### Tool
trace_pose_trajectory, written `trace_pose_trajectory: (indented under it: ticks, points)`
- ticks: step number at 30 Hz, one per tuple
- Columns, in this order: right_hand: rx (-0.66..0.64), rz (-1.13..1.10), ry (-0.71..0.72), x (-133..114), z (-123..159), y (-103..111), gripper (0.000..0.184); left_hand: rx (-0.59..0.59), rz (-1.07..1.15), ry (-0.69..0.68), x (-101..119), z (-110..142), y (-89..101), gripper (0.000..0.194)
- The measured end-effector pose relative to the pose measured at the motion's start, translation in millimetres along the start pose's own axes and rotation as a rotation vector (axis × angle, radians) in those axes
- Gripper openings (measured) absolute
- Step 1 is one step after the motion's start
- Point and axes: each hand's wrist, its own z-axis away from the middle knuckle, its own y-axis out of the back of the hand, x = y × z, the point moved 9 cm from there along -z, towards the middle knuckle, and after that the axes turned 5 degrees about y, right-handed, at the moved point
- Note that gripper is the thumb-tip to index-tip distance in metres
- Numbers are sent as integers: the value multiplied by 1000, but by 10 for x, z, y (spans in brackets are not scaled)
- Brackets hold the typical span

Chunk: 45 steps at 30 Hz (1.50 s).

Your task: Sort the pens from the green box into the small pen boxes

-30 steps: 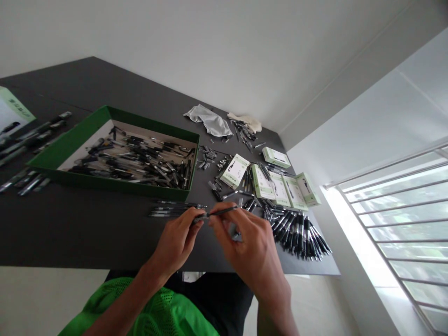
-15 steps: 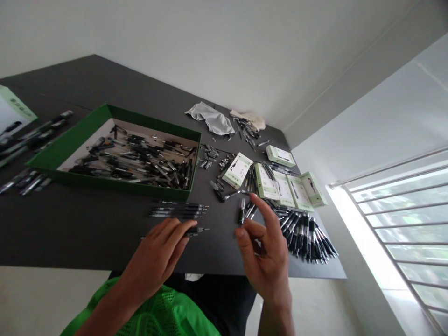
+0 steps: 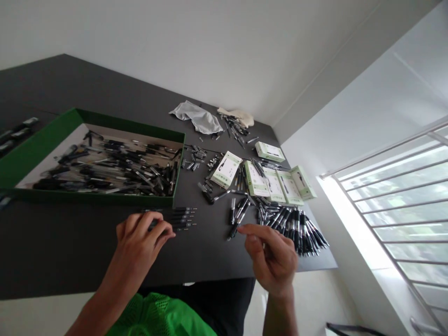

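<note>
My left hand (image 3: 142, 240) rests over the left ends of a row of slim dark pens without caps (image 3: 180, 218), tips pointing right. Its fingers are bent and slightly apart, and it partly hides the pens. My right hand (image 3: 273, 254) holds nothing: the index finger stretches left, the other fingers curl. That fingertip is at the lower end of a black and clear pen piece (image 3: 238, 223); whether it touches I cannot tell. Beside it lies another short black and clear piece (image 3: 233, 210).
A green box (image 3: 87, 197) full of loose pens stands at left. Pale green pen boxes (image 3: 227, 169) lie at right, above a fan of black pens (image 3: 301, 231). Clear caps (image 3: 194, 157), a grey cloth (image 3: 199, 117) and a cream cloth (image 3: 241, 116) lie farther back.
My hands have parted from the pen they held together; it now lies with the row. My left hand has moved left along the row. My right hand has lowered its index finger toward the pen pieces.
</note>
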Motion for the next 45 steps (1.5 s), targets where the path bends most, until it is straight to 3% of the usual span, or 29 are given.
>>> trace_pose_trajectory:
  ticks: [3, 6, 10, 13, 17, 24, 33, 38, 45]
  points:
    - [19, 205, -128, 482, -74, 312, 21, -9, 48, -75, 21, -49, -28, 24]
    - [85, 468, -285, 1255, -183, 838, 26, -70, 154, -172, 120, -55, -88, 33]
    - [30, 753, -320, 2298, -414, 1296, 32, -120, 264, -215, 210, -52, -108, 38]
    - [-117, 760, -332, 2911, -585, 1287, 33, -148, 328, -226, 236, -47, -120, 37]
    - [-265, 749, -338, 3374, -772, 1114, 35, -191, 373, -234, 240, -22, -166, 35]
    - [-489, 735, -346, 3872, -1054, 800, 34, -206, 377, -217, 211, 8, -230, 35]
    - [-705, 705, -334, 4196, -1236, 507, 35, -179, 378, -203, 195, 23, -210, 36]
    - [-681, 733, -314, 4191, -1218, 528, 32, -190, 386, -204, 201, 12, -203, 36]
    - [-554, 816, -303, 3971, -1221, 667, 34, -183, 393, -201, 215, -13, -160, 35]
